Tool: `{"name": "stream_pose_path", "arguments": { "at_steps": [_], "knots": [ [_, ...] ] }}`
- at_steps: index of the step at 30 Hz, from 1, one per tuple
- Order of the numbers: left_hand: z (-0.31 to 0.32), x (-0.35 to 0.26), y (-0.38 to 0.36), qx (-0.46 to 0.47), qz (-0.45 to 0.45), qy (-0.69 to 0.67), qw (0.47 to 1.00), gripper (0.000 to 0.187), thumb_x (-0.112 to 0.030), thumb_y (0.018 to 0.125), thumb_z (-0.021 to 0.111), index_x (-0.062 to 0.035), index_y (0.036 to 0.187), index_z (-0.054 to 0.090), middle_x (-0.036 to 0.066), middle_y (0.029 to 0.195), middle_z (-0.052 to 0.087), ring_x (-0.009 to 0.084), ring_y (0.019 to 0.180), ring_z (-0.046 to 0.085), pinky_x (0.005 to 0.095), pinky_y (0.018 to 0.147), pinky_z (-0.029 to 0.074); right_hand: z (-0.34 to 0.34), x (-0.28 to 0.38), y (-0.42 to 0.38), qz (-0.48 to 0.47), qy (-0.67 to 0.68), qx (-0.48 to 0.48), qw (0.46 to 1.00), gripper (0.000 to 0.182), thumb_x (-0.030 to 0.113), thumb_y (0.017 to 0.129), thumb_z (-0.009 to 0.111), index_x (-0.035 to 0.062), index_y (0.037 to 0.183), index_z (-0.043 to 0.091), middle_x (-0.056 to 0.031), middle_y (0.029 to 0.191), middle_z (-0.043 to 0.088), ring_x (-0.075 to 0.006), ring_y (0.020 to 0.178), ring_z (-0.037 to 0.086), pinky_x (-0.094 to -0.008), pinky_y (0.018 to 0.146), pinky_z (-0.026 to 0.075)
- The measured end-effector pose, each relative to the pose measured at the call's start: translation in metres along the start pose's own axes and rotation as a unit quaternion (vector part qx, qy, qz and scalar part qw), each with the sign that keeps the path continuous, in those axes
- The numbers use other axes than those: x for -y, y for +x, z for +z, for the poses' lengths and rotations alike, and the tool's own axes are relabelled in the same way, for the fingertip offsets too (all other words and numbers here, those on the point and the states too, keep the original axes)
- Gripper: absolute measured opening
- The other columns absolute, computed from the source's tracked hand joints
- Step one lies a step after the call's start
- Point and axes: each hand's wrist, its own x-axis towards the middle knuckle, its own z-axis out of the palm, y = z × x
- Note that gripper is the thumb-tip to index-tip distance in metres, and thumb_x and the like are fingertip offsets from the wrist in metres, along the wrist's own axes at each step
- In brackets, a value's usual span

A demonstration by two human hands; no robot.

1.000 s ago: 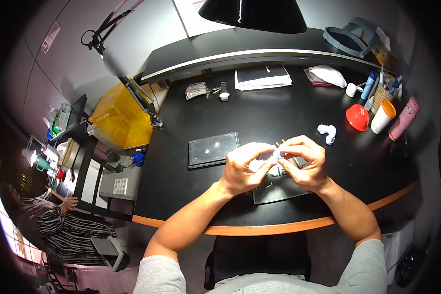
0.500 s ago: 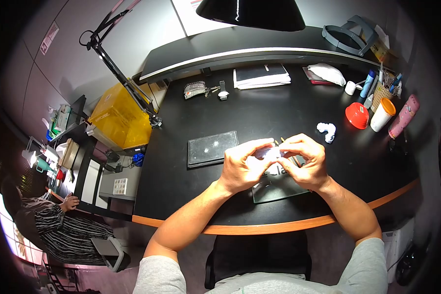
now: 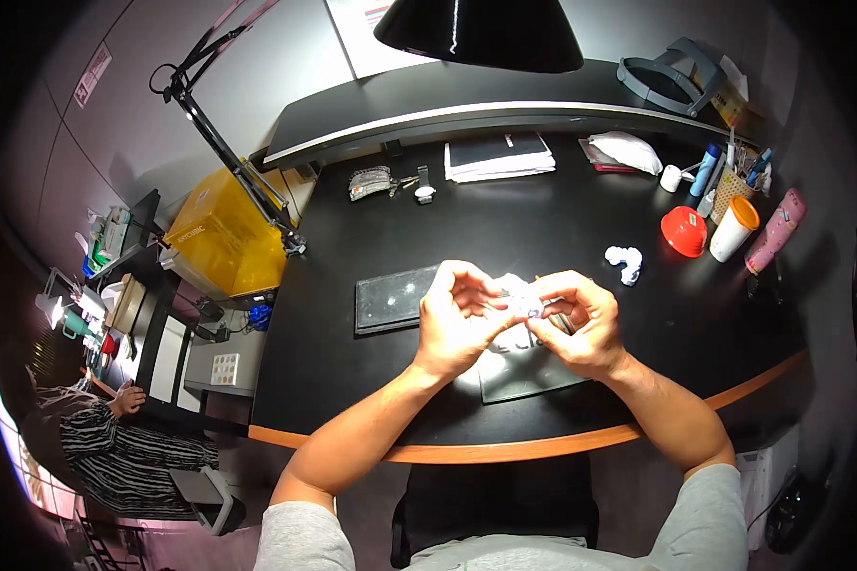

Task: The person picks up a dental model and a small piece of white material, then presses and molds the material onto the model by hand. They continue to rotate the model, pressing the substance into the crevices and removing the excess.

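A small whitish piece (image 3: 522, 303), washed out by bright light, is pinched between the fingertips of both hands. My left hand (image 3: 457, 319) grips it from the left side, and my right hand (image 3: 578, 324) from the right. Under the hands lies a glass plate (image 3: 524, 379) with dark lettering, partly covered by them. A flat black slab (image 3: 390, 303) with pale smudges sits to the left, its right end behind my left hand. To the right rests a white lumpy curved piece (image 3: 627, 264).
Black lamp shade (image 3: 481, 33) overhead; papers (image 3: 500, 162) and watch (image 3: 425, 186) at the back. Red bowl (image 3: 684, 231), orange-lidded cup (image 3: 735, 228) and pink bottle (image 3: 777, 231) stand right. A yellow box (image 3: 229, 233) and a seated person (image 3: 129, 457) are left.
The fingers have shifted around the whitish piece, which shows more between them, and my left hand has turned slightly. The whole view has moved a little.
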Motion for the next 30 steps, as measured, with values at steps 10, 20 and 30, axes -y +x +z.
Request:
{"name": "stream_pose_path", "arguments": {
  "at_steps": [10,20,30],
  "knots": [
    [0.003,-0.005,-0.004,0.064,-0.104,-0.12,0.985,0.015,-0.003,0.091,0.081,0.002,0.103,0.073,0.012,0.098,0.077,0.0163,0.089,0.075,0.0287,0.08,0.061,0.004,-0.001,-0.003,0.004,-0.001,-0.017,1.0,0.031,-0.007,0.082,0.082,-0.0027,0.105,0.061,-0.0204,0.137,0.056,-0.0133,0.096,0.068,-0.0252,0.076,0.061],
    [0.001,-0.008,-0.003,0.066,-0.114,-0.118,0.984,0.028,-0.001,0.09,0.081,0.0036,0.114,0.066,0.016,0.104,0.075,0.0198,0.095,0.075,0.0323,0.085,0.064,0.006,-0.005,-0.002,0.028,0.05,-0.007,0.998,0.068,-0.006,0.08,0.084,-0.0014,0.14,0.054,-0.0115,0.128,0.059,-0.0107,0.097,0.065,-0.0224,0.073,0.053],
    [-0.001,-0.011,-0.002,0.087,-0.097,-0.094,0.987,0.028,-0.003,0.091,0.08,0.0042,0.115,0.068,0.016,0.106,0.076,0.0201,0.098,0.075,0.0331,0.089,0.062,-0.002,-0.014,-0.001,-0.04,-0.057,0.007,0.998,0.063,-0.002,0.074,0.088,0.0015,0.133,0.064,-0.0131,0.131,0.058,-0.0116,0.091,0.066,-0.0256,0.075,0.057]
  ]
}}
